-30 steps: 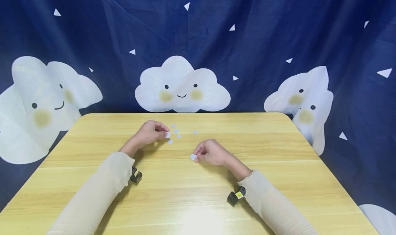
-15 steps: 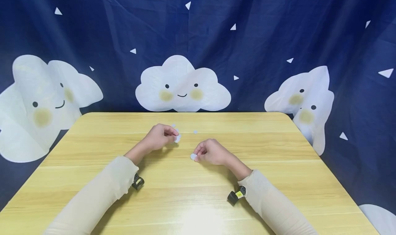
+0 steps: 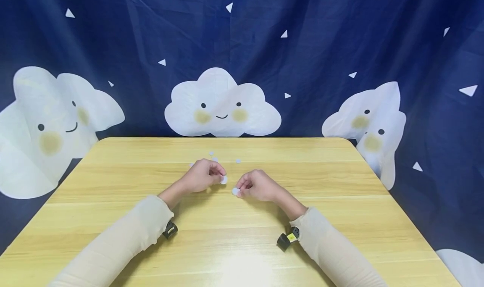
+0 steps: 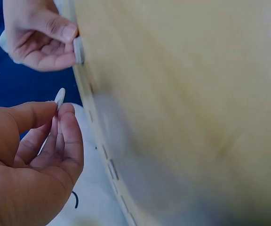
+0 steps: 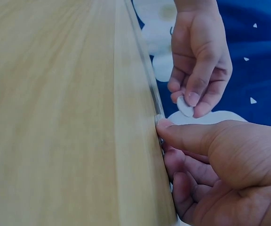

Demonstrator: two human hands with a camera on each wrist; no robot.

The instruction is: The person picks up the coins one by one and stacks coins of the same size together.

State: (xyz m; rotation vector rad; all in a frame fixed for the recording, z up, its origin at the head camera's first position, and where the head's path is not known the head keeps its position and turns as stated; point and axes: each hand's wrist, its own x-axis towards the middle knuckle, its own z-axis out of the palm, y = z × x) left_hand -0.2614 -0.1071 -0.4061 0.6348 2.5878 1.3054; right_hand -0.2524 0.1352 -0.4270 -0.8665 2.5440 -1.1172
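My left hand (image 3: 200, 177) pinches a small white round disc (image 3: 224, 180) between thumb and fingertips, raised a little over the wooden table (image 3: 211, 219). In the left wrist view this disc (image 4: 60, 98) is seen nearly edge-on. To its right, my right hand (image 3: 260, 187) pinches another white disc (image 3: 235, 191) low by the tabletop. The right wrist view shows that disc (image 5: 159, 118) mostly hidden behind the thumb, with the other hand's disc (image 5: 185, 107) just beyond. A short gap separates the two hands.
Several more white discs lie farther back: one disc (image 3: 238, 161) apart on the right, a disc (image 3: 214, 159) partly behind my left hand, one disc (image 3: 211, 153) behind it and one disc (image 3: 191, 164) left. A blue cloud-print curtain (image 3: 249, 35) hangs behind the table.
My left hand, with its disc, has moved right and toward me, away from the group of discs and close to my right hand. The right hand has stayed in place.
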